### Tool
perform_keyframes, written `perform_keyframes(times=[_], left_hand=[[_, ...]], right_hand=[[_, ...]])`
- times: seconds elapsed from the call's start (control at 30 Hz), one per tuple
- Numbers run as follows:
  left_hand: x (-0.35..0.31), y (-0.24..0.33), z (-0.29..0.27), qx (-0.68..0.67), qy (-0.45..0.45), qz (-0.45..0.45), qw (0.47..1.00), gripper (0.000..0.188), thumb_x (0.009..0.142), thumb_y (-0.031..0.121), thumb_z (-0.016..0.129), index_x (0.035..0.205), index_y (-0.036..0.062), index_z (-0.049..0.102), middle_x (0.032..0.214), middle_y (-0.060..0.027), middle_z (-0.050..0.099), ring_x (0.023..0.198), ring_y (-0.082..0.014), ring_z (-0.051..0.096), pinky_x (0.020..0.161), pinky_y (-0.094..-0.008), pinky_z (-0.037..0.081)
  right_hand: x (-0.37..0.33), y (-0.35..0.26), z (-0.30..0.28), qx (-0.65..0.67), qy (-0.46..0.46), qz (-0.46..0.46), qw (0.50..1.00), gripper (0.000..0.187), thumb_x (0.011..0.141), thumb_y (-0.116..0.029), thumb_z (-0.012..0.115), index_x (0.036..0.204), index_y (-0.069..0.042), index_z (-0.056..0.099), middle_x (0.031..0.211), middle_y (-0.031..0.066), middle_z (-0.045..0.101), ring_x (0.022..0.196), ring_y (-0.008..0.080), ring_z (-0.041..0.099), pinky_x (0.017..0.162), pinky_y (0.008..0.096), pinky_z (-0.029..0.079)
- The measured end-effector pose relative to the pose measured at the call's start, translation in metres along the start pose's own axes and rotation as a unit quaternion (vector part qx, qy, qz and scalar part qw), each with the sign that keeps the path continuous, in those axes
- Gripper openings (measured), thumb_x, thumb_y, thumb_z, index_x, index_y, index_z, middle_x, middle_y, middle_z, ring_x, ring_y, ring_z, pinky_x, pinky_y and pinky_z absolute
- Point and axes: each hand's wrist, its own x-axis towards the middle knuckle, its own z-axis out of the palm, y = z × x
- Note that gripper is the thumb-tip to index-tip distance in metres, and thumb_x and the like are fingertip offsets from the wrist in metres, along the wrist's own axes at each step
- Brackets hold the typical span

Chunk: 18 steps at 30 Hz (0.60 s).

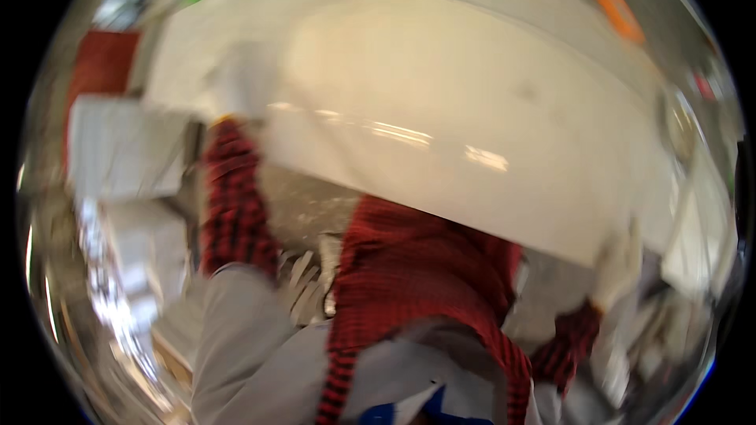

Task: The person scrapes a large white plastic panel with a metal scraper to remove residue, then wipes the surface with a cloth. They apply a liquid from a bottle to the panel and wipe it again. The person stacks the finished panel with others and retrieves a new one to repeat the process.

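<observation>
A large cream-white board [441, 102] with a glossy surface stretches across the view in front of my body. My left hand [244, 83], in a pale glove, is over the board's left part; motion smears its fingers. Near the board's right front corner is my right hand [618, 271], also in a pale glove, at the board's edge. Its fingers are too blurred to show whether they grip. Red-and-black checked sleeves cover both forearms, and a red checked apron [425, 260] hangs against the board's near edge.
White block-like stacks [126, 149] stand on the left, below a red-brown panel [106, 63]. An orange object [618, 14] lies beyond the board at the far right. Whitish sheeting [701, 228] hangs at the right. Pale gloves or rags [305, 287] are beside the apron.
</observation>
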Motion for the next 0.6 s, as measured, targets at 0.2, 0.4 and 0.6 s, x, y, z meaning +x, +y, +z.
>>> perform_keyframes(times=[0.2,0.4,0.6], left_hand=[[0.037,0.069,-0.107,-0.589,0.01,-0.326,0.74,0.04,0.097,0.022,0.06,0.132,0.0012,0.058,0.127,-0.0133,0.061,0.117,-0.0244,0.057,0.1,-0.0381,0.046],[0.018,0.188,-0.304,-0.784,-0.15,-0.113,0.592,0.036,0.099,0.02,0.059,0.13,0.0025,0.059,0.121,-0.0085,0.063,0.107,-0.0213,0.061,0.094,-0.0359,0.05],[0.008,0.283,-0.398,-0.742,-0.392,0.106,0.533,0.041,0.093,0.025,0.067,0.123,-0.0011,0.061,0.102,-0.0077,0.065,0.09,-0.0152,0.062,0.08,-0.0293,0.051]], right_hand=[[0.018,-0.008,-0.009,0.031,0.055,-0.021,0.998,0.031,0.09,-0.011,0.067,0.12,-0.004,0.071,0.103,0.012,0.072,0.092,0.0167,0.066,0.086,0.029,0.05],[0.024,0.005,-0.006,-0.018,0.059,-0.061,0.996,0.031,0.088,-0.015,0.069,0.118,-0.008,0.072,0.096,0.0119,0.072,0.082,0.0197,0.067,0.077,0.0301,0.052],[0.062,0.016,0.004,-0.011,0.062,-0.13,0.99,0.028,0.09,-0.025,0.068,0.116,-0.014,0.074,0.09,0.0109,0.073,0.073,0.0204,0.067,0.07,0.032,0.053]])
